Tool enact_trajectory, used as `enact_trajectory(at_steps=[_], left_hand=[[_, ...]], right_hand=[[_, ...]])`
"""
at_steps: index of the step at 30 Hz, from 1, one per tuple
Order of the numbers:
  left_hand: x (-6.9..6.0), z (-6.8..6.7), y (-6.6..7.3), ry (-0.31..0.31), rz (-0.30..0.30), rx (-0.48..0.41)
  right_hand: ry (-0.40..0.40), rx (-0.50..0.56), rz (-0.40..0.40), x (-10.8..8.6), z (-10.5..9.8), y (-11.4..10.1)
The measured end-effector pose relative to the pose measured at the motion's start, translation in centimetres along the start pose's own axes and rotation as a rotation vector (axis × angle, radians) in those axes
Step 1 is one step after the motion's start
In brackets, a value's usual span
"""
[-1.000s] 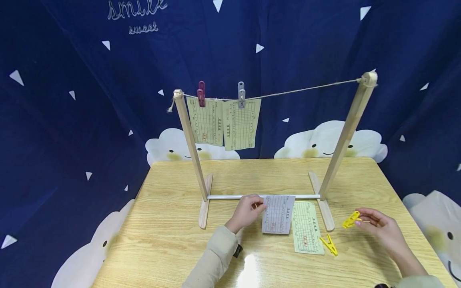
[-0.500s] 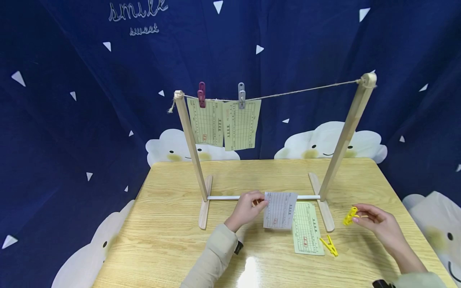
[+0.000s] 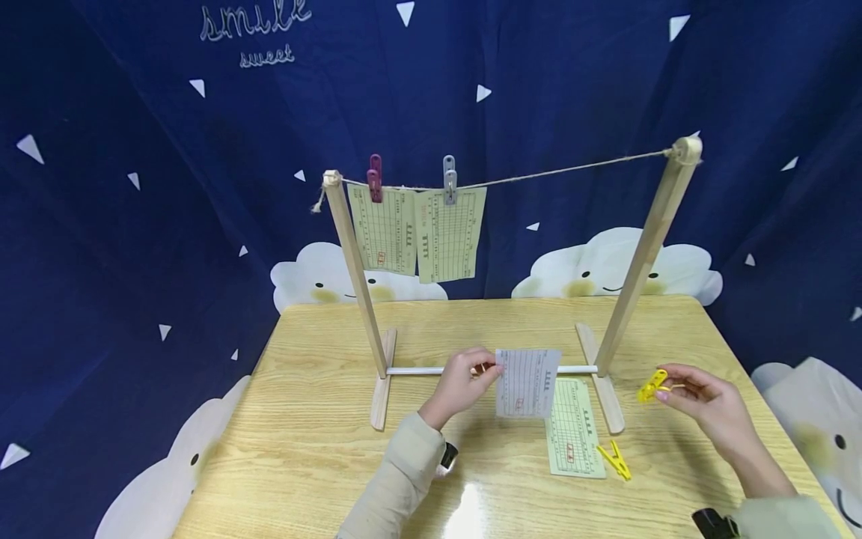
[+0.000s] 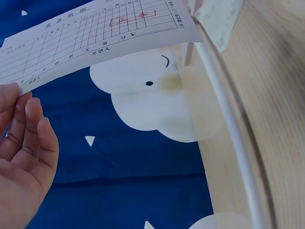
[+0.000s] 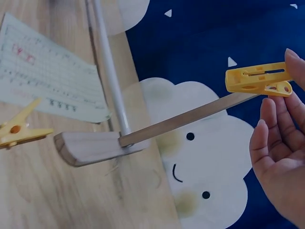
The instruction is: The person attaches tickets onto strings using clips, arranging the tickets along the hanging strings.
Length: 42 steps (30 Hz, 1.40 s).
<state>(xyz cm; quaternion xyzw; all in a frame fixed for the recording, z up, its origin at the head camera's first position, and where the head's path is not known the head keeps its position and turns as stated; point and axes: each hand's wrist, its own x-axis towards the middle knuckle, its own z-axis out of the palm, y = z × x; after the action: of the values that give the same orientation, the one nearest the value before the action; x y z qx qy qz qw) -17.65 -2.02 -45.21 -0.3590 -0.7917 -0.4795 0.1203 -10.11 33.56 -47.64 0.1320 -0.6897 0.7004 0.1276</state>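
Note:
My left hand (image 3: pixel 465 382) pinches the upper left edge of a white printed receipt slip (image 3: pixel 527 383), which hangs in the air before the rack's low white bar. In the left wrist view the slip (image 4: pixel 95 40) bears a red stamp. At the right, my right hand (image 3: pixel 707 400) holds a yellow clothespin (image 3: pixel 652 385) by its handle end, between thumb and fingers, above the table. Flat on the table lies a pale green slip (image 3: pixel 575 430), with a second yellow clothespin (image 3: pixel 614 460) beside its lower right corner.
A wooden rack with a left post (image 3: pixel 353 262) and right post (image 3: pixel 649 251) carries a sloping twine line (image 3: pixel 572 170). Two yellowish slips hang at its left, under a dark red clothespin (image 3: pixel 375 178) and a grey clothespin (image 3: pixel 450 180). A low white bar (image 3: pixel 417 370) joins the posts.
My left hand has raised the white slip upward and slightly right. The right hand has lifted a little with its yellow clothespin. The hanging slips have stayed in place.

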Motion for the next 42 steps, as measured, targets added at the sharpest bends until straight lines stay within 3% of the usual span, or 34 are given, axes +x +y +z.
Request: enact_trajectory(at_steps=[8,22,32,42], left_hand=[[0.7,-0.7,0.6,0.013,0.033,-0.002],[2.5,-2.3,2.5,0.048,0.125,-0.024],[3.2,-3.1,3.2,0.029,0.133,-0.01],[4.5,-4.3,3.9,0.044,0.204,0.016]], right_hand=[[0.003,-0.088,-0.011,1.1,1.4,-2.7],[-0.018,-0.039,-0.112,3.6,2.1,-5.8],[-0.009,-0.161,-0.1,4.9,2.4,-6.9],[-0.026,-0.113,-0.139,6.7,3.3,-8.7]])
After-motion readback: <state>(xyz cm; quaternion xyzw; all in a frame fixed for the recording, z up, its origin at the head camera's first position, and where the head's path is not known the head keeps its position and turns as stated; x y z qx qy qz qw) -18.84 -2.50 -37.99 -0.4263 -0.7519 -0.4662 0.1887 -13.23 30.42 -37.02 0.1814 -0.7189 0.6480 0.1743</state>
